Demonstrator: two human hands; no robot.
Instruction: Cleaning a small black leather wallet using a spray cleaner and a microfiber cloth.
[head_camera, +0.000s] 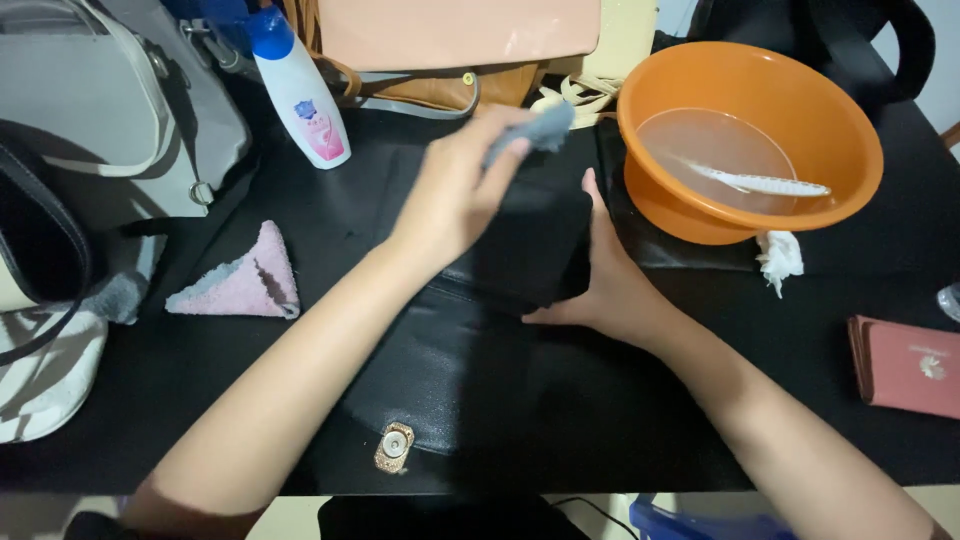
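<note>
1. Two risks tbh: left hand (455, 195) pinches a grey cloth (535, 128) over the black bag (530, 250), which lies mid-table and could get soaked.
2. Right hand (605, 285) grips the bag's edge just beside the orange basin (750, 140); an elbow bump might spill water.

A black leather handbag (470, 380) lies flat beside an orange basin (750, 140), its flap open and gold clasp toward the near edge; a grey cloth (535, 130) presses its upper part.
</note>
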